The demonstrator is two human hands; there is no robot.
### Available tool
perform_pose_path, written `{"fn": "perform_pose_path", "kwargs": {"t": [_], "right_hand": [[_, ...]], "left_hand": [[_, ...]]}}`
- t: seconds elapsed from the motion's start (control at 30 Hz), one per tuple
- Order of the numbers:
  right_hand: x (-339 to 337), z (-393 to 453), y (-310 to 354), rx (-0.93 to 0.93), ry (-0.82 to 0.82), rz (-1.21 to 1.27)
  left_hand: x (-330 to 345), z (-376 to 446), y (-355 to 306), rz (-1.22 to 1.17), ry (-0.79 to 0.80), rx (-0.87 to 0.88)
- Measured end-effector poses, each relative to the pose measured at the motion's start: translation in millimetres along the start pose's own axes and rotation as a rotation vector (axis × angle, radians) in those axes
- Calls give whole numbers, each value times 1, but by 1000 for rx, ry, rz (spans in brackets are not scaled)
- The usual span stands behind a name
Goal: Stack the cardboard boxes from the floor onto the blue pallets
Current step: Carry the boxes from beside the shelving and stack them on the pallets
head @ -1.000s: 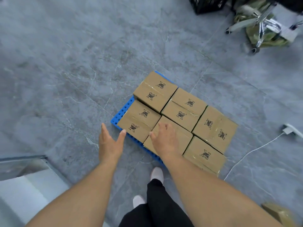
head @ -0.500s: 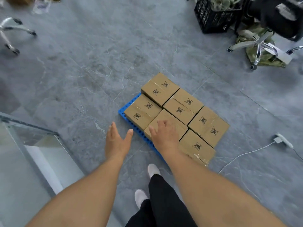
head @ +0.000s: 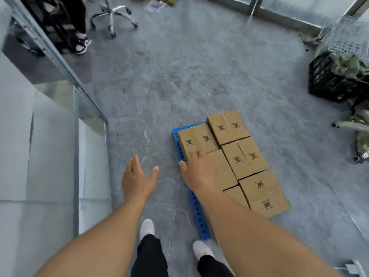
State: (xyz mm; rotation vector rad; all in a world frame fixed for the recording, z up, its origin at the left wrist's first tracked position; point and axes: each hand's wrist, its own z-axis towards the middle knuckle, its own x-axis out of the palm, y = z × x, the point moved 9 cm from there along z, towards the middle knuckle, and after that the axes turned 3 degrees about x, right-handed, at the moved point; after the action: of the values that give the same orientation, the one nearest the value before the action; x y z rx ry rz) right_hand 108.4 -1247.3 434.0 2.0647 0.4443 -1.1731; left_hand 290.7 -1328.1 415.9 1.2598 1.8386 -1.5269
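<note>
The right hand hangs relaxed and empty over the near-left cardboard boxes, which fill the blue pallet lengthwise ahead. The left hand, fingers spread, holds nothing over bare floor, farther off.

View swung left: brown cardboard boxes on blue perforated plastic pallet now right of centre. Right hand shifted from middle box toward far-left box corner. Left hand spread wider, over grey floor.
</note>
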Motion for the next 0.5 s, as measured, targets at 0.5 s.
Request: {"fn": "perform_pose_path", "kwargs": {"t": [0.5], "right_hand": [[19, -88, 28, -461, 138, -165]], "left_hand": [[-29, -163, 59, -132, -322, -366]]}}
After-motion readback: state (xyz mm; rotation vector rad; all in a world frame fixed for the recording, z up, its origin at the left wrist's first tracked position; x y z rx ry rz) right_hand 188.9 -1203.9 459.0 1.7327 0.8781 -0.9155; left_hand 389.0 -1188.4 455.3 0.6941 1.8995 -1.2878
